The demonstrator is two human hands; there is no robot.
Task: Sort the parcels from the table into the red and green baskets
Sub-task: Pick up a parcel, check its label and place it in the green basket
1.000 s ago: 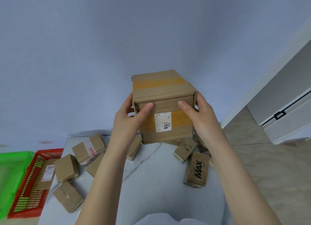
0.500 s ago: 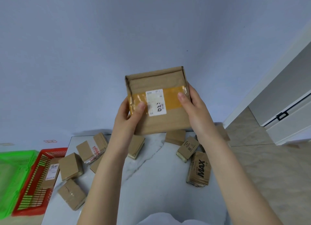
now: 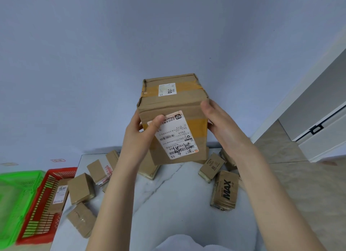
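Note:
I hold a large brown cardboard parcel [image 3: 174, 108] up above the white marble table [image 3: 168, 204]. It is banded with yellow tape and shows a big white shipping label toward me. My left hand [image 3: 139, 136] grips its left side, thumb on the label's corner. My right hand [image 3: 222, 123] holds the right side, with the thumb on the parcel's upper right edge. Several smaller parcels lie on the table, one marked MAX [image 3: 225, 190]. The red basket [image 3: 40, 209] at the left holds one labelled parcel [image 3: 59, 196]. The green basket [image 3: 13, 200] lies left of the red one.
Both baskets lie lower than the table, off its left edge. A pale blue wall stands behind the table. To the right there is tiled floor [image 3: 299, 194] and a white cabinet [image 3: 322, 119]. Pale clothing [image 3: 179, 243] shows at the bottom centre.
Both hands have turned the big parcel: the side with the small label rolled from facing me to the top, and the side with the large shipping label now faces me.

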